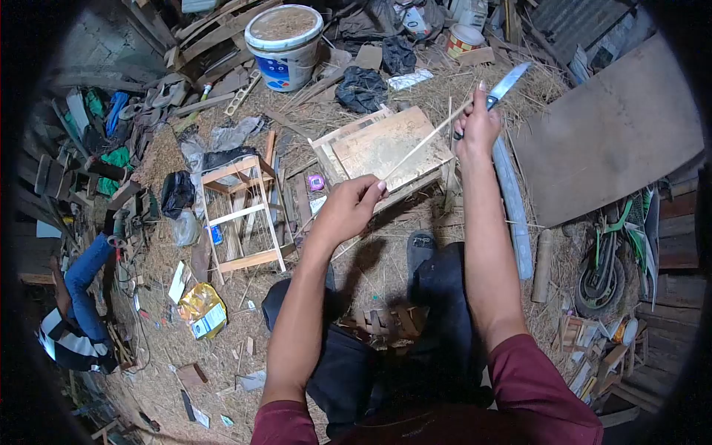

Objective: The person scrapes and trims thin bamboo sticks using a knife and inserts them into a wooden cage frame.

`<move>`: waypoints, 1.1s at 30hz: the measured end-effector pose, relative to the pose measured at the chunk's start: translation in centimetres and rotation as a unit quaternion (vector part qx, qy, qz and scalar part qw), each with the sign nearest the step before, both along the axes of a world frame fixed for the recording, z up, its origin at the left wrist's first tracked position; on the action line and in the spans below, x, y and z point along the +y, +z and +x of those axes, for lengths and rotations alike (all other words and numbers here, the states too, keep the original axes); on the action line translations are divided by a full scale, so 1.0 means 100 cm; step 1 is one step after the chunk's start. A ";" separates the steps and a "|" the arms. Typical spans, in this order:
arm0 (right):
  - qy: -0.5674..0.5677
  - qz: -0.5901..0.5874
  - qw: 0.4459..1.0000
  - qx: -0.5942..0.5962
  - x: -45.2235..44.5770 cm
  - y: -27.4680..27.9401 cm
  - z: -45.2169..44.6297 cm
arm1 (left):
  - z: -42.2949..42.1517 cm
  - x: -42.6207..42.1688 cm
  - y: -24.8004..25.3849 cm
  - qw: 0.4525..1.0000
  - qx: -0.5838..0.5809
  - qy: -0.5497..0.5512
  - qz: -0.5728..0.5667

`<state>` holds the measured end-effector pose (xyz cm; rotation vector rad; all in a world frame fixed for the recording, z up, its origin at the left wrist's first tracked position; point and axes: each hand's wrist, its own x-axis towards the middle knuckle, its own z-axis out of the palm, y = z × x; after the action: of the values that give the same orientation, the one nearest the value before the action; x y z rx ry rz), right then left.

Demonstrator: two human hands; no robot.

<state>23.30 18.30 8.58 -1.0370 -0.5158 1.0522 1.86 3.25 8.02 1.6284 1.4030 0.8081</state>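
Observation:
A thin pale wooden strip (pixel 420 145) runs slantwise between my two hands, above a low wooden bench (pixel 386 144). Its lower end is pinched between the thumb and fingers of my left hand (pixel 350 209). My right hand (pixel 477 130) is closed round the handle of a knife (pixel 509 83), whose blade points up and to the right. The strip's upper end meets my right hand near the thumb; the exact contact there is hidden by the fingers.
A small wooden frame (pixel 236 215) stands left of the bench. Behind are a white bucket (pixel 285 46) and black plastic bags (pixel 361 89). A large board (pixel 608 130) leans at right, above a motorbike wheel (pixel 601 278). Another person (pixel 85 289) is at far left.

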 end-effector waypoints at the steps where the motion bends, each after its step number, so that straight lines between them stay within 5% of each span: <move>1: 0.007 -0.009 1.000 0.015 0.004 -0.004 -0.004 | 0.002 0.005 -0.003 1.000 -0.010 0.012 0.003; 6: 0.041 -0.053 0.997 -0.024 0.022 -0.016 -0.019 | 0.002 0.039 -0.025 0.983 -0.141 0.117 -0.029; 13: 0.047 -0.016 0.936 -0.349 0.046 -0.060 0.013 | -0.051 0.076 -0.104 0.960 -0.216 0.174 -0.029; 17: -0.013 -0.032 0.898 -0.440 0.027 -0.067 0.000 | -0.056 0.068 -0.075 0.954 -0.228 0.175 -0.080; 22: -0.014 0.001 0.915 -0.403 0.018 -0.075 -0.020 | -0.044 0.054 -0.059 0.934 -0.299 0.193 -0.034; 28: 0.112 0.005 0.947 -0.302 -0.040 -0.023 -0.015 | -0.008 -0.022 -0.033 0.906 -0.373 0.160 -0.122; 29: 0.155 0.011 0.941 -0.300 -0.054 -0.016 -0.008 | 0.000 -0.031 -0.029 0.899 -0.385 0.165 -0.126; 31: 0.133 0.113 0.860 -0.480 -0.093 0.004 0.004 | 0.019 -0.052 -0.015 0.898 -0.386 0.163 -0.134; 33: 0.204 0.081 0.861 -0.460 -0.130 -0.003 0.021 | 0.038 -0.073 -0.006 0.891 -0.409 0.131 -0.147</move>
<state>25.40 5.34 8.32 -1.2772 -1.6346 0.7904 5.65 -4.02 7.45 0.7082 1.0482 1.1890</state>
